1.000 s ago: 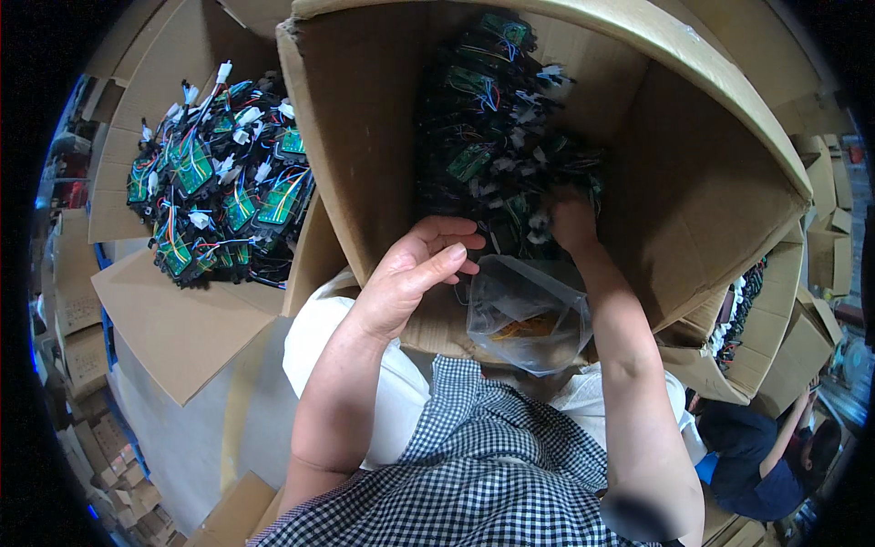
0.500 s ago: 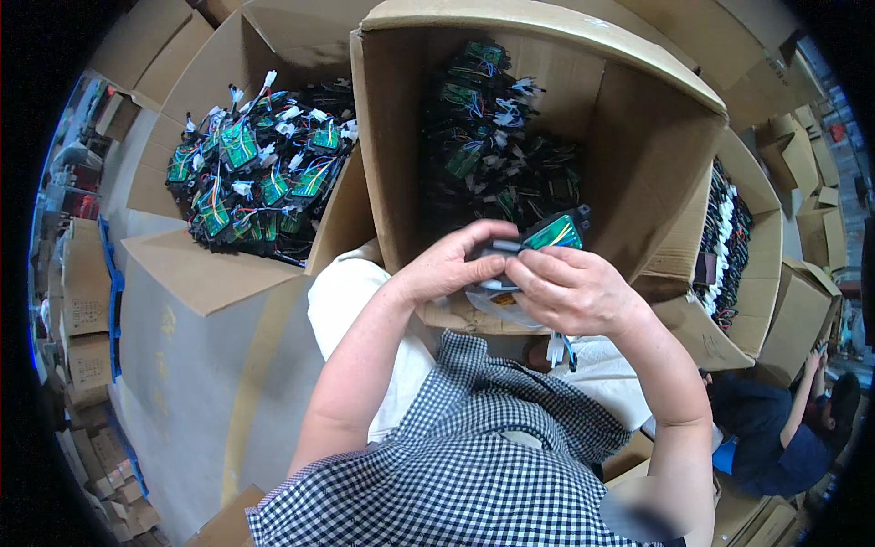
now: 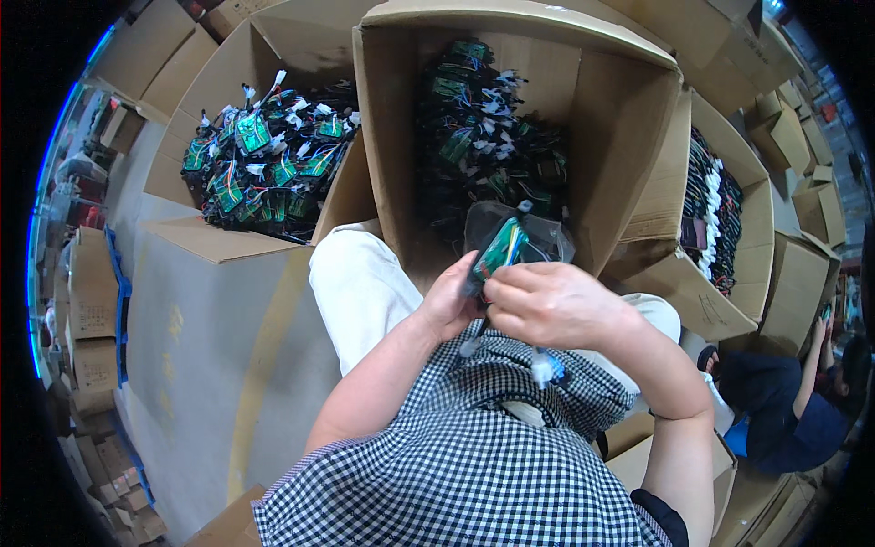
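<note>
A green circuit board (image 3: 500, 250) with yellow, white and blue wires sits in a dark housing between my hands, over the near edge of the middle carton. My left hand (image 3: 453, 299) is closed round the housing's left side. The fingers of my right hand (image 3: 551, 305) are pinched together at the board's lower right; what lies right at the fingertips is hidden. Behind the board shows a clear plastic piece (image 3: 552, 239), perhaps a bag. White connectors (image 3: 545, 368) on leads hang below my right hand, blurred.
The middle carton (image 3: 629, 173) holds a heap of wired boards (image 3: 474, 137). More boards (image 3: 264, 164) fill the left carton (image 3: 173, 173). Bundled cables (image 3: 713, 219) with white connectors lie in the right carton (image 3: 752, 246). A person (image 3: 775, 401) in dark clothing is at the far right.
The circuit board has moved left and nearer to me and now stands more upright. Both hands have come lower and nearer. The clear plastic now shows behind the board, and the connectors swing lower.
</note>
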Demonstrator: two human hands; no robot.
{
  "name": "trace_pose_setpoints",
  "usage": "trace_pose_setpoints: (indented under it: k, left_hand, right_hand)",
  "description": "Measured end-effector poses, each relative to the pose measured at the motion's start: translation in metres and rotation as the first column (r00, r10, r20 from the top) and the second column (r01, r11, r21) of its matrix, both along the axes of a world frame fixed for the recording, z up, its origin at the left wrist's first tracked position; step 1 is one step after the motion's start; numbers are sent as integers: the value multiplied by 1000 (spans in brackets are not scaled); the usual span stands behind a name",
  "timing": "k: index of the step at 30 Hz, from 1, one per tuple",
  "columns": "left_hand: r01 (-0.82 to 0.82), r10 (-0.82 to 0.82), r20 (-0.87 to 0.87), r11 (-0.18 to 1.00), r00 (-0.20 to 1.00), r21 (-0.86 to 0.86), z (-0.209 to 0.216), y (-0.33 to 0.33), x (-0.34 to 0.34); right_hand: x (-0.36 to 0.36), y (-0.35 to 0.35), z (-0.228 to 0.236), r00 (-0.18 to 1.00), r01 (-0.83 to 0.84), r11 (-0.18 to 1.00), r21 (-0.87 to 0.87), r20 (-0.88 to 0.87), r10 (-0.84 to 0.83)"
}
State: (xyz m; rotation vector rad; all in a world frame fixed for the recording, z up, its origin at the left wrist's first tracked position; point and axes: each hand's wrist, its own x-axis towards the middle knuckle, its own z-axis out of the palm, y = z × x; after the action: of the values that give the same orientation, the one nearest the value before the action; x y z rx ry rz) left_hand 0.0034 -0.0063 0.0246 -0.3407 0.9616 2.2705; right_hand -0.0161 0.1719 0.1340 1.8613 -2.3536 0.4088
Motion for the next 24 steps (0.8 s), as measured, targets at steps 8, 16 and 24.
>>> trace_pose_setpoints:
  k: [8,16,24]
  left_hand:
    - [-53,45,36,957,998,284,5,2,30]
    - [-106,127,-77,966,989,235,12,-17,24]
    - [55,-116,91,862,989,504,37,-5,3]
  right_hand:
    - [35,-23,-32,995,96,995,-15,29,-96]
    - [25,-5,-39,864,491,701,-516,183,-470]
    - [-19,-4,-71,448,846,375,-379,887,-115]
